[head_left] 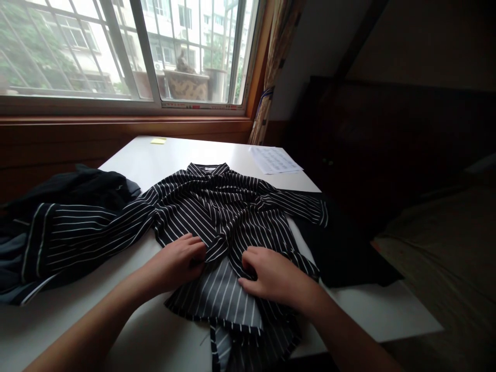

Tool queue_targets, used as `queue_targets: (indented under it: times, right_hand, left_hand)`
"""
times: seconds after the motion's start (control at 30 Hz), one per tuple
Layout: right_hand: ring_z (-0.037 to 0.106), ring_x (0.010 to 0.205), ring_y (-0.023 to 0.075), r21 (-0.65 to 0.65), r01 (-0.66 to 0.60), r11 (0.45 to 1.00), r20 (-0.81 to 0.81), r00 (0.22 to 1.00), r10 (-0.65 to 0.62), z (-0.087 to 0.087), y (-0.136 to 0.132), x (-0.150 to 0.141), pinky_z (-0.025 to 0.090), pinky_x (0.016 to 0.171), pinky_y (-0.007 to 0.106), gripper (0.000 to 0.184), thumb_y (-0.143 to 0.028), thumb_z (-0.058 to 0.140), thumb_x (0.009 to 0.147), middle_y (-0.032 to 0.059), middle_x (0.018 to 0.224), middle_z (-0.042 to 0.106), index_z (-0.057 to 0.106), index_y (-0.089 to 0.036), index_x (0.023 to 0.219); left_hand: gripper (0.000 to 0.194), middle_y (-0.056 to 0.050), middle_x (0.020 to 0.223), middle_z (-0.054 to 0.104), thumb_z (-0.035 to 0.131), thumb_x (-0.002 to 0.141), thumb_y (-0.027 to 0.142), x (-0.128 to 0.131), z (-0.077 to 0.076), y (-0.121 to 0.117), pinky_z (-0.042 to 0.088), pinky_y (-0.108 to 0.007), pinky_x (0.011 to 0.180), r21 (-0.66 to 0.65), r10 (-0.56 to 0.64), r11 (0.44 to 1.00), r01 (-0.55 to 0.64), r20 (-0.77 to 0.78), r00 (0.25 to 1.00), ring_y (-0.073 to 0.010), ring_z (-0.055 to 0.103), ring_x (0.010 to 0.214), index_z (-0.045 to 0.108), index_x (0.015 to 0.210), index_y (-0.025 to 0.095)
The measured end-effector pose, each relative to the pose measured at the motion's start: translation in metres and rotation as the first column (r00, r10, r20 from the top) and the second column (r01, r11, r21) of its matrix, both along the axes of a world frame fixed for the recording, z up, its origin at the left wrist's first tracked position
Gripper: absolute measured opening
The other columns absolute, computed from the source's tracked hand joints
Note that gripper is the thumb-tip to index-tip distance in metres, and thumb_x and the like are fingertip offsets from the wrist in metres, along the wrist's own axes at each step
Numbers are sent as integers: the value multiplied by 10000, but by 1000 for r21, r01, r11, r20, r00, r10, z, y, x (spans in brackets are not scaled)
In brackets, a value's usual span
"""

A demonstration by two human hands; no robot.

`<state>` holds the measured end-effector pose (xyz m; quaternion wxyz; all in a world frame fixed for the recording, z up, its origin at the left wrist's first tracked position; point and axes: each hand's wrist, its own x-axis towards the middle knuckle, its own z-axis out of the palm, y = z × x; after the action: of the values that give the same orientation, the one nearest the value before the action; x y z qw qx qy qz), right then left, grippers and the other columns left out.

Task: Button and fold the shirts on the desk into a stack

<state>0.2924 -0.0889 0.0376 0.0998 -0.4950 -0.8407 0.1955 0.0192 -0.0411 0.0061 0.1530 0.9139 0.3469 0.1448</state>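
A black shirt with white stripes (186, 209) lies spread on the white table, collar at the far side and sleeves out to both sides. Its front is rumpled, and the lower hem hangs toward me with the greyish inner side showing. My left hand (182, 261) is closed on the left front edge of the shirt, fingers curled into the cloth. On the other front edge, my right hand (269, 274) pinches the fabric between thumb and curled fingers. Between the two hands the front edges part in a narrow gap.
Dark clothes (77, 188) are heaped at the left, partly under a sleeve. A black garment (341, 253) lies flat at the right table edge. Printed paper (276, 160) and a yellow note (158, 140) rest on the white table (186, 150), below a barred window.
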Motion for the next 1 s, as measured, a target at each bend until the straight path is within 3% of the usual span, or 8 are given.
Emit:
queue_targets:
  times: [0.2,0.4,0.57,0.73,1.0]
  right_hand:
    - [568,725,155,-11,74,997,-82,994,-75,-4,-7,7,393,661,278,89,-117,623,775,21,805,638,608,-198,739]
    - [626,758,169,-237,193,952,-345,899,-268,11,3,21,431,679,276,151,-302,630,878,16,795,692,701,-186,813]
    - [641,825,188,-338,240,910,-510,766,-391,22,4,26,456,725,287,207,-401,703,841,21,858,714,728,-199,879]
    - [602,730,150,-455,161,876,-620,648,-442,25,-3,7,437,651,261,218,-418,699,843,1,782,682,723,-202,842]
    - [640,861,184,-415,58,908,-712,600,-364,4,1,-35,474,784,299,180,-359,680,872,19,889,725,764,-208,918]
  left_hand:
    - [108,-42,926,611,564,887,104,4,4,1,474,-298,721,226,9,974,-37,125,992,-174,548,820,588,930,200]
    - [217,-49,987,645,547,921,49,8,3,-3,489,-270,738,316,-108,949,-10,352,930,-143,582,842,607,1063,201]
    - [291,-69,992,661,599,886,18,12,9,-9,505,-286,764,354,-145,935,-32,462,875,-153,588,867,596,1131,175]
    - [297,-69,968,666,629,865,21,18,8,-14,517,-309,782,356,-161,933,-44,525,836,-160,590,858,581,1122,163]
    - [257,-49,953,641,617,873,64,28,-4,-22,540,-257,715,267,-70,959,-94,545,835,-142,624,819,563,1091,188]
